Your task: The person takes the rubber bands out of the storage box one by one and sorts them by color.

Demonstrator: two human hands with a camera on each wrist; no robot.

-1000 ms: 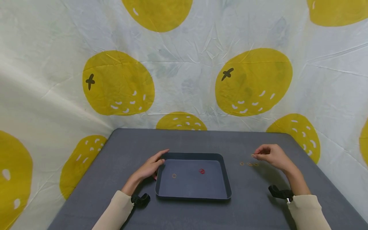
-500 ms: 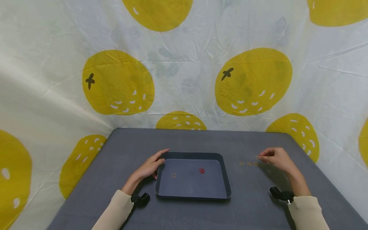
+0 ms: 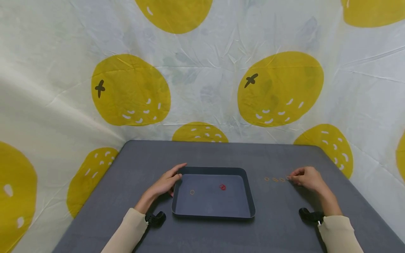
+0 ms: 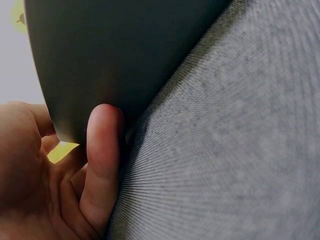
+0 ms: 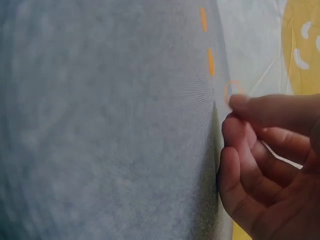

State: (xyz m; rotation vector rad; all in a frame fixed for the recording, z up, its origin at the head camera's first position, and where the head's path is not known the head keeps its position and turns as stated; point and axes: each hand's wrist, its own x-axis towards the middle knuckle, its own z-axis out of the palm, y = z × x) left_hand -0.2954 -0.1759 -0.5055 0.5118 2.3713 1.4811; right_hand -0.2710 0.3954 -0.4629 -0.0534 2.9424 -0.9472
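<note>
**Reaching the yellow bands**

Lowering since a second ago, the right hand (image 3: 306, 178) now pinches at the nearest yellow band (image 3: 282, 180) right of the tray (image 3: 250, 196) — grasp likely beginning, lift unconfirmed. Left hand (image 3: 164, 183), fingers relaxed, rests against the tray's left wall.

Head overview; wrist close-ups on table (image 3: 278, 211)
</note>
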